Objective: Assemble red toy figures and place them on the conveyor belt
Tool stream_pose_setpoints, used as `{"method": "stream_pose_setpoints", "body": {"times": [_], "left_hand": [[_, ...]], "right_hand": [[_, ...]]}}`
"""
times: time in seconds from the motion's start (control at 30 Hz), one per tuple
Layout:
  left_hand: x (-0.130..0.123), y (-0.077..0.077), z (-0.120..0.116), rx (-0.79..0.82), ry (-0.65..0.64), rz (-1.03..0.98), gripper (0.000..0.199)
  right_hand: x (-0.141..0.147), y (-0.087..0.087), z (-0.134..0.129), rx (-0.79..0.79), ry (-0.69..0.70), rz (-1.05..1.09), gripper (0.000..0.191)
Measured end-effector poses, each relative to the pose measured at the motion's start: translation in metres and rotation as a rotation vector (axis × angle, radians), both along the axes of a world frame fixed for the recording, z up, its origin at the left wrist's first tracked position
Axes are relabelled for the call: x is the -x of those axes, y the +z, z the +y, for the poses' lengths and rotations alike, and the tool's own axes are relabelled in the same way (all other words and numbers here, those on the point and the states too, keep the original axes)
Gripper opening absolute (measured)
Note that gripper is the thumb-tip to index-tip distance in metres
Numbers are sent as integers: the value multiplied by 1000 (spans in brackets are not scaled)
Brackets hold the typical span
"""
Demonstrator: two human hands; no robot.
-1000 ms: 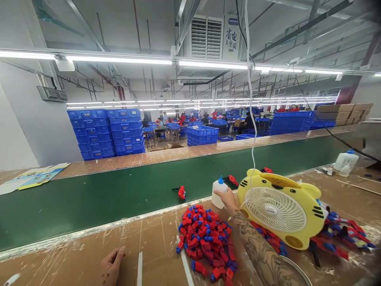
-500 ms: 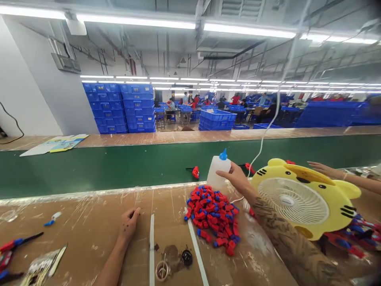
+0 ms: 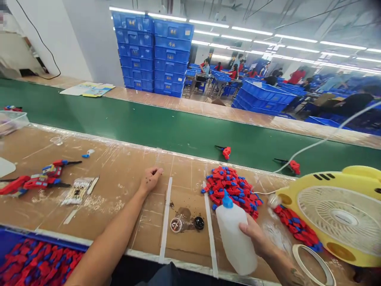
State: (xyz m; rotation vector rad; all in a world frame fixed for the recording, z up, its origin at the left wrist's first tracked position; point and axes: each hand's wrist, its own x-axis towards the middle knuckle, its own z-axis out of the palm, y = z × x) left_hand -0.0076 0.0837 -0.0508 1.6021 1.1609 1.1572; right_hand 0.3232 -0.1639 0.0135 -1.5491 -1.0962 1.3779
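Long factory hall: co-workers sit at far tables among stacks of blue plastic crates (image 3: 153,51). A green conveyor belt (image 3: 166,131) crosses the view, carrying red-and-black parts (image 3: 226,152). In front of it runs the cardboard-covered table (image 3: 125,206), scratched and stained.

On the table, at right, stands a yellow tiger-shaped fan (image 3: 336,214). A blue bin (image 3: 8,242) of red-and-blue pieces sits below the near edge at left. Mid-table lies a heap of red-and-blue pieces (image 3: 230,186).

Right hand (image 3: 256,238): grip closed around a white plastic squeeze bottle (image 3: 235,238), held tilted, its blue nozzle (image 3: 228,200) against the heap's near edge in view; contact cannot be told.

Left hand (image 3: 151,179): grip open, fingers loosely curled, resting on the table beside a white strip (image 3: 165,218). Right of that strip sits a black cap (image 3: 199,223). A masking tape roll (image 3: 312,266) lies near the fan.
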Motion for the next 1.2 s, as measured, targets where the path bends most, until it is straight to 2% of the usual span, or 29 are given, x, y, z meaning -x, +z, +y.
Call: {"method": "stream_pose_setpoints", "body": {"times": [0.1,0.2,0.4,0.7,1.2], "left_hand": [[0,-3,1,6,-7,-14,45],[0,-5,1,8,-19,-21,43],[0,-6,1,4,-24,-24,43],[0,-2,-1,10,-20,-23,41],[0,-4,0,6,-13,-16,41]], "right_hand": [[-8,-4,-6,95,157,-113,97],[-12,5,-6,160,349,-235,90],[-7,25,-1,345,527,-437,88],[-13,23,4,457,578,-547,83],[-11,30,14,507,613,-586,75]]}}
